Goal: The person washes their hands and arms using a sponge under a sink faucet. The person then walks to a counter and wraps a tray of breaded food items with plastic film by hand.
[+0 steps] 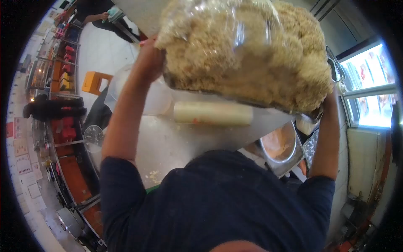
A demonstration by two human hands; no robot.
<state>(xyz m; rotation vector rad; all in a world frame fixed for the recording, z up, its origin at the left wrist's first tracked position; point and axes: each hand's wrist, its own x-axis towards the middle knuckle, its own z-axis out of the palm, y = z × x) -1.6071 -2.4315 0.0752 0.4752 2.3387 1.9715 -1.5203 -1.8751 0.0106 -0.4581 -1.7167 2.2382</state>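
A large tray (277,106) heaped with a pale, crumbly food (252,54) is held up in front of me, partly covered by clear plastic film (237,25). My left hand (150,59) grips its left end, the fingers mostly behind the load. At the right end, my right hand (329,105) is largely hidden by the food and the tray's edge. Below the tray, a roll of plastic film (213,114) lies on the metal table (168,136). A translucent container (153,98) stands beside my left forearm.
A metal pan (278,143) with orange-brown contents sits at the right. Behind on the left are a yellow stool (95,82) and another person (96,17) holding something. Shelves line the far left; a lit glass-door cabinet (369,88) stands at the right.
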